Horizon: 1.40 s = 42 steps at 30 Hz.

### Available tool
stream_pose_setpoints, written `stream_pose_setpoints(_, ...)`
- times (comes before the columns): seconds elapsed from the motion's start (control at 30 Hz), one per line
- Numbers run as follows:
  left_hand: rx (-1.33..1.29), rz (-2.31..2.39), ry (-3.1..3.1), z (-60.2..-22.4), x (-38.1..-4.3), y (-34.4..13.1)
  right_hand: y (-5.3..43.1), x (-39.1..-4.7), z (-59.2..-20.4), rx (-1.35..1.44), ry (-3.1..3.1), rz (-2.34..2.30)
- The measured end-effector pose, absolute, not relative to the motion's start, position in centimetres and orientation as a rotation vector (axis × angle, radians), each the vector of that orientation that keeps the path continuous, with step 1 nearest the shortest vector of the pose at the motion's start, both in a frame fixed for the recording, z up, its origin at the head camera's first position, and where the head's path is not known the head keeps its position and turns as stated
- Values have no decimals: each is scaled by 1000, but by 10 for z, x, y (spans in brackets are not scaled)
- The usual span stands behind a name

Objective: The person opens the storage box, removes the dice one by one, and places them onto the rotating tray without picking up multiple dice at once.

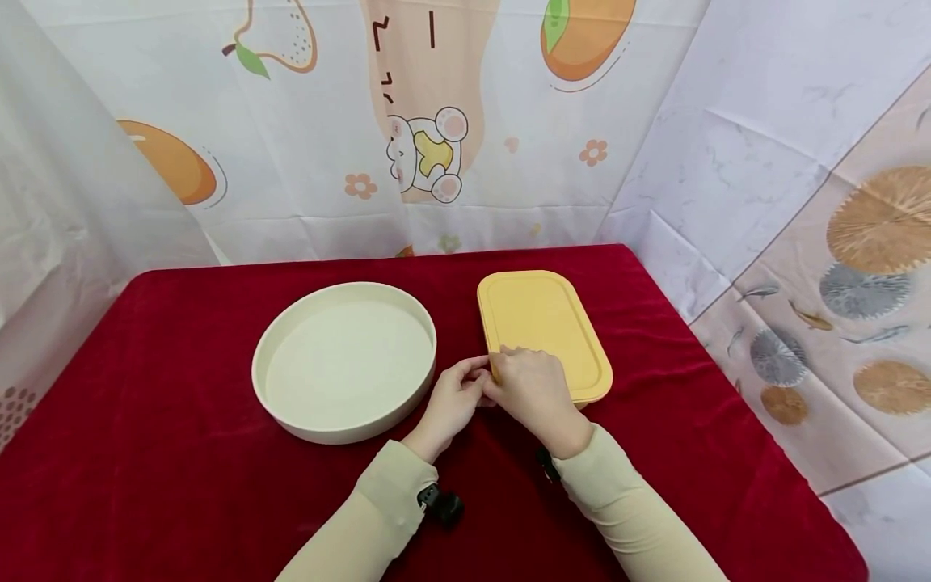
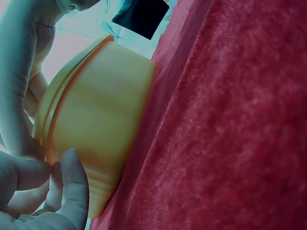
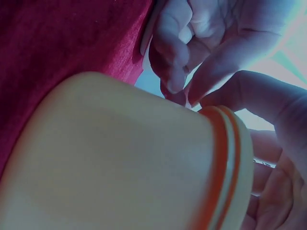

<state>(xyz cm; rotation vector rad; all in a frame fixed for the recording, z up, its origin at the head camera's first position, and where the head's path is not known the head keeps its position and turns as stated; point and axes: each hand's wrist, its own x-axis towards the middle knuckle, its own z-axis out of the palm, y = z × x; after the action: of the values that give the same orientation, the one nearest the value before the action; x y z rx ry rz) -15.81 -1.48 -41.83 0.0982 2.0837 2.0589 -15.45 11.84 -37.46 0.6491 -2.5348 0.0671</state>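
Note:
A yellow rectangular food container (image 2: 103, 96) stands on the cloth with its yellow lid (image 1: 541, 315) on. Its orange-edged rim shows in both wrist views. My right hand (image 1: 534, 392) grips the lid's near-left edge, fingers over the top and thumb at the rim. Beside it, my left hand (image 1: 454, 396) has bent fingers against the container wall at the same corner, thumb and fingertips pinching close at the rim. In the right wrist view the left fingertips (image 3: 180, 88) come right up to the right thumb (image 3: 235, 93).
A large round cream dish (image 1: 345, 352) with a low wall sits left of the container, close to my left forearm. Red velvet cloth (image 1: 182, 485) covers the table. Printed curtains (image 1: 313, 162) hang behind and on both sides.

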Motion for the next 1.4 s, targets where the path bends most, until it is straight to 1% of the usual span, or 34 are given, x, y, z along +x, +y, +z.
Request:
stream_pose_setpoints(0.4, 123, 2076, 2094, -420, -159, -14, 120, -153, -363, 676, -2569, 119)
stream_pose_setpoints(0.6, 149, 2078, 2073, -420, -157, -13, 121, -150, -349, 663, -2620, 101)
stream_pose_setpoints(0.8, 192, 2095, 2060, -421, -158, -14, 124, -146, -329, 586, -2623, 95)
stream_pose_setpoints(1.03, 165, 2086, 2052, -420, -157, -12, 136, -143, -311, 442, -2640, 134)
stream_pose_setpoints(1.4, 144, 2095, 2018, -418, -157, -12, 171, -148, -296, 325, -2482, 382)
